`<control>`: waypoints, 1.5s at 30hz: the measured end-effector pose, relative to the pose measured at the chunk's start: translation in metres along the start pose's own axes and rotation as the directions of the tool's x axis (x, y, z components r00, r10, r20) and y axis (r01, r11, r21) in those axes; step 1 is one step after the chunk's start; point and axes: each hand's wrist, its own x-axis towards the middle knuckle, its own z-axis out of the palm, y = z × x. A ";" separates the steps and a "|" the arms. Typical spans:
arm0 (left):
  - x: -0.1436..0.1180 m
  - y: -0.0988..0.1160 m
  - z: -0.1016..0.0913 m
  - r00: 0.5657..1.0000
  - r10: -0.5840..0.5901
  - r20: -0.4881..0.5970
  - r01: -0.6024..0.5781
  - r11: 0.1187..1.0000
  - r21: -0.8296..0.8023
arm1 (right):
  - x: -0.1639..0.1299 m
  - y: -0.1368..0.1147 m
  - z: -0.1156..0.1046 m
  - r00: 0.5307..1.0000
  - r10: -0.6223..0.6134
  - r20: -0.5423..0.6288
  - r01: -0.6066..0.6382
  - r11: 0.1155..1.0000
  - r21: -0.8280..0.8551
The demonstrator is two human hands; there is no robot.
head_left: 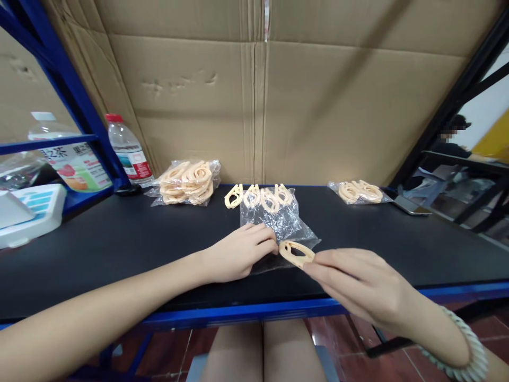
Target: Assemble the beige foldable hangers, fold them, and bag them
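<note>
Right hand (353,284) pinches a cream hair clip (296,253) between thumb and fingertips, just above the near edge of the black tabletop (119,244). Left hand (238,252) presses closed fingers on a clear plastic bag (278,220) beside it. Beyond, four loose clips (258,196) sit in a row. Far left, a filled bag (186,183); far right, another filled bag (360,192).
</note>
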 end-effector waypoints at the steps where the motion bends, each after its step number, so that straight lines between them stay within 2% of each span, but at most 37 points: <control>1: 0.000 0.000 0.001 1.000 -0.001 -0.012 0.001 1.000 0.000 | 0.001 -0.003 0.002 1.000 -0.019 0.020 0.019 1.000 -0.018; 6: 0.000 0.002 0.008 0.992 -0.069 -0.103 0.062 0.995 -0.074 | 0.007 -0.015 0.014 0.991 -0.088 0.096 0.093 0.994 -0.051; 12: 0.000 0.001 0.018 0.950 -0.223 -0.218 0.198 0.971 -0.130 | 0.010 -0.009 0.028 0.984 -0.084 0.158 0.105 0.986 -0.130; 19: 0.000 0.006 0.014 0.944 -0.324 -0.062 0.313 0.940 -0.139 | 0.024 -0.015 0.026 0.984 -0.134 0.119 0.168 0.921 -0.351; 24: -0.009 0.029 0.000 0.957 -0.279 -0.075 0.267 0.954 -0.138 | 0.035 -0.031 0.020 0.976 -0.163 0.147 0.212 0.872 -0.440; 30: -0.021 0.050 -0.003 0.949 -0.302 -0.096 0.271 0.931 -0.245 | 0.049 -0.047 0.021 0.964 -0.207 0.166 0.256 0.886 -0.387; 34: -0.025 0.054 0.000 0.929 -0.343 -0.138 0.293 0.910 -0.292 | 0.051 -0.055 0.006 0.966 -0.238 0.099 0.258 0.902 -0.345; 37: -0.029 0.056 0.002 0.916 -0.367 -0.159 0.304 0.898 -0.319 | 0.046 -0.054 -0.015 0.985 -0.167 0.045 0.173 0.929 -0.328; 40: -0.032 0.059 0.003 0.910 -0.383 -0.157 0.314 0.886 -0.342 | 0.043 -0.045 -0.028 0.995 -0.087 0.041 0.096 0.937 -0.337; 42: -0.033 0.060 0.004 0.908 -0.389 -0.153 0.318 0.881 -0.350 | 0.042 -0.041 -0.027 0.994 -0.083 0.072 0.101 0.946 -0.308; 45: -0.033 0.062 0.005 0.908 -0.379 -0.176 0.300 0.885 -0.357 | 0.042 -0.046 -0.012 0.986 -0.135 0.100 0.157 0.954 -0.255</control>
